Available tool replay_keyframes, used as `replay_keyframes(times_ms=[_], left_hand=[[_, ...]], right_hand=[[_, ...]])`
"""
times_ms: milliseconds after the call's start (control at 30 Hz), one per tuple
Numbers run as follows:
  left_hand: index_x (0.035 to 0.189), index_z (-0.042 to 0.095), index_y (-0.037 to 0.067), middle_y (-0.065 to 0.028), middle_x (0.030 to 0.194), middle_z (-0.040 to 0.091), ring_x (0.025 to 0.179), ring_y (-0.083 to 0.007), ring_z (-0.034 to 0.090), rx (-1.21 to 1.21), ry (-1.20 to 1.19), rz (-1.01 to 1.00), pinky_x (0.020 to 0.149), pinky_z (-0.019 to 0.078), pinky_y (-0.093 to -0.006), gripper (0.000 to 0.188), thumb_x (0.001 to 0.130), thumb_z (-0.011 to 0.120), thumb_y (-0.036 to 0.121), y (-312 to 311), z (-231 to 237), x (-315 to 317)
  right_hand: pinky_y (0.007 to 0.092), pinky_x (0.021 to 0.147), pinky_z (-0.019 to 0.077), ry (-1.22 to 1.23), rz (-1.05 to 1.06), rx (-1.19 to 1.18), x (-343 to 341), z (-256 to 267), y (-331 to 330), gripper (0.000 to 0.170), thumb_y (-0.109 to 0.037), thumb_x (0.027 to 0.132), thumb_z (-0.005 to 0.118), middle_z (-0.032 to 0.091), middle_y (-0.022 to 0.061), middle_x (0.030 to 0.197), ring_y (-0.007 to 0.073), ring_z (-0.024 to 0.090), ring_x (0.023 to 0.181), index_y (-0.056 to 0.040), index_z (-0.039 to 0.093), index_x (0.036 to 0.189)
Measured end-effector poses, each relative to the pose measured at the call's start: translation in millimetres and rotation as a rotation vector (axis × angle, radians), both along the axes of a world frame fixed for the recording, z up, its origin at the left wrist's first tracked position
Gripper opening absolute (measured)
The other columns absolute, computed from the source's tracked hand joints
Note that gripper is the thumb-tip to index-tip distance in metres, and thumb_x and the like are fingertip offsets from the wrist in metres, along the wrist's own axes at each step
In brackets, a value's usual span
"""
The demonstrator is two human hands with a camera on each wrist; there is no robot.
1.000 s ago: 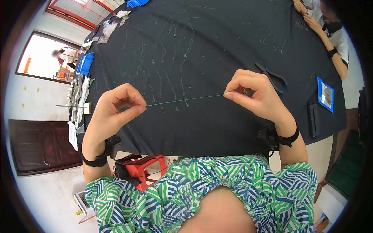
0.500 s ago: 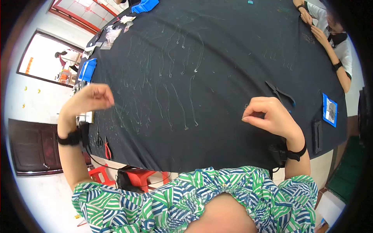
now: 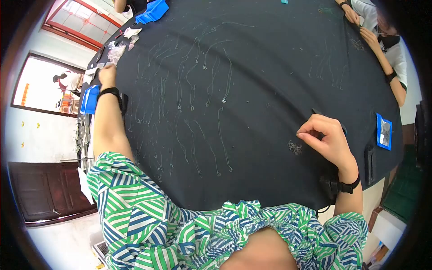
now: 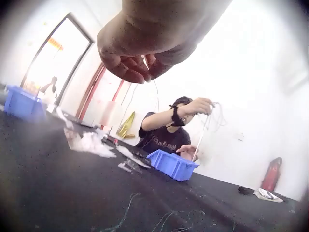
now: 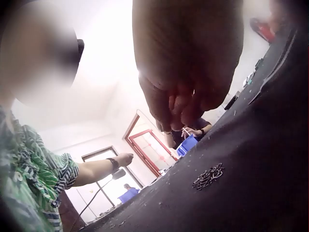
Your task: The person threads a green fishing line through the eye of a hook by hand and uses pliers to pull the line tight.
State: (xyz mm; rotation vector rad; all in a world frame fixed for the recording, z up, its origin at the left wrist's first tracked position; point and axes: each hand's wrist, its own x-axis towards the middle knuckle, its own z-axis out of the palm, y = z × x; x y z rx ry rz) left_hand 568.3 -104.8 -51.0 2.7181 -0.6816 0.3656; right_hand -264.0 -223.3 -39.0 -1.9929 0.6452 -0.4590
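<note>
My left hand [image 3: 107, 75] reaches to the far left edge of the black table, near plastic bags [image 3: 116, 53]. Seen in the left wrist view, its fingers are curled with the tips together, and a thin line [image 4: 157, 94] hangs below them. My right hand [image 3: 326, 137] is at the right, thumb and index tips touching; nothing can be made out between them. Beside it lies a small pile of dark hooks [image 3: 294, 147], also in the right wrist view [image 5: 208, 177]. Several thin green lines with hooks [image 3: 220, 139] lie across the cloth [image 3: 265, 180].
Pliers [image 3: 317, 111] lie partly behind my right hand. At the right are a blue packet [image 3: 384, 131] and a black case [image 3: 369, 164]. Blue bins stand at the left [image 3: 90, 100] and far left [image 3: 153, 12]. Other people sit at the far right [image 3: 382, 58] and beyond the far bin.
My left hand has moved left, then far forward over the table, away from my right hand. The green thread once taut between them is gone. My right hand has shifted slightly right and nearer.
</note>
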Motion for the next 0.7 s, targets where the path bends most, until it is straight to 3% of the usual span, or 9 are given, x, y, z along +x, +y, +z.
replay_keyframes(times_ms=[33, 100, 200, 333, 467, 567, 667, 700], left_hand=[[0.098, 0.078, 0.010, -0.0076, 0.083, 0.075, 0.077, -0.0187, 0.071, 0.028, 0.122, 0.030, 0.073, 0.0548, -0.0331, 0.030, 0.078, 0.070, 0.030, 8.9, -13.9, -43.3], [0.096, 0.077, 0.007, -0.0016, 0.073, 0.069, 0.056, -0.0091, 0.060, -0.102, 0.393, 0.045, 0.049, 0.0470, -0.0250, 0.019, 0.080, 0.073, 0.018, 9.2, -28.1, -88.2], [0.091, 0.077, 0.003, -0.0020, 0.075, 0.068, 0.056, -0.0091, 0.061, -0.335, 0.603, 0.078, 0.049, 0.0475, -0.0211, 0.011, 0.080, 0.073, 0.004, 11.1, -44.6, -114.6], [0.089, 0.078, 0.006, -0.0033, 0.075, 0.070, 0.060, -0.0112, 0.064, -0.328, 0.591, 0.118, 0.057, 0.0550, -0.0234, 0.013, 0.076, 0.075, 0.007, 19.0, -55.2, -116.9], [0.088, 0.080, 0.008, -0.0025, 0.081, 0.072, 0.060, -0.0124, 0.064, -0.249, 0.446, 0.148, 0.058, 0.0555, -0.0238, 0.011, 0.081, 0.072, 0.009, 23.8, -56.9, -121.7], [0.098, 0.077, 0.007, -0.0016, 0.081, 0.070, 0.060, -0.0105, 0.061, -0.265, 0.486, 0.156, 0.054, 0.0515, -0.0247, 0.013, 0.089, 0.069, 0.013, 27.1, -55.5, -122.9], [0.111, 0.073, 0.006, -0.0014, 0.082, 0.070, 0.061, -0.0103, 0.060, -0.309, 0.720, 0.166, 0.054, 0.0502, -0.0249, 0.023, 0.092, 0.068, 0.019, 28.3, -55.4, -98.6], [0.116, 0.071, 0.007, -0.0015, 0.085, 0.070, 0.067, -0.0109, 0.062, -0.240, 0.682, 0.110, 0.056, 0.0510, -0.0257, 0.027, 0.092, 0.066, 0.020, 31.7, -46.0, -100.1]], right_hand=[[0.0250, 0.055, 0.0448, -0.001, 0.006, 0.019, -1.6, -2.4, 3.3, 0.005, -0.006, 0.083, 0.073, 0.061, 0.0036, 0.073, 0.0110, 0.059, 0.062, -0.0018, 0.071, 0.085], [0.0252, 0.055, 0.0449, -0.002, 0.010, 0.027, -2.5, -2.8, 3.9, 0.005, -0.006, 0.083, 0.073, 0.062, 0.0036, 0.073, 0.0111, 0.058, 0.062, -0.0019, 0.071, 0.085], [0.0251, 0.055, 0.0450, -0.014, 0.028, 0.025, -2.1, -2.5, 4.2, 0.005, -0.006, 0.083, 0.073, 0.061, 0.0037, 0.073, 0.0114, 0.058, 0.061, -0.0018, 0.071, 0.085], [0.0254, 0.055, 0.0451, -0.013, 0.039, 0.010, -2.0, -1.4, 5.0, 0.005, -0.006, 0.083, 0.072, 0.062, 0.0042, 0.072, 0.0123, 0.059, 0.062, -0.0015, 0.071, 0.084], [0.0260, 0.055, 0.0455, -0.017, 0.042, -0.025, 1.3, 0.7, 3.2, 0.006, -0.007, 0.083, 0.072, 0.062, 0.0047, 0.073, 0.0131, 0.059, 0.062, -0.0015, 0.070, 0.084], [0.0264, 0.055, 0.0459, -0.033, 0.055, -0.033, 3.6, -0.4, 2.8, 0.006, -0.007, 0.083, 0.072, 0.063, 0.0050, 0.074, 0.0135, 0.059, 0.062, -0.0013, 0.070, 0.084], [0.0267, 0.056, 0.0462, -0.006, 0.058, -0.053, 5.0, -0.4, -1.8, 0.008, -0.008, 0.084, 0.071, 0.062, 0.0058, 0.074, 0.0142, 0.060, 0.062, -0.0010, 0.069, 0.086], [0.0268, 0.056, 0.0463, 0.011, 0.056, -0.058, 5.2, -0.5, -4.7, 0.008, -0.009, 0.084, 0.071, 0.062, 0.0061, 0.074, 0.0145, 0.060, 0.063, -0.0008, 0.069, 0.086]])
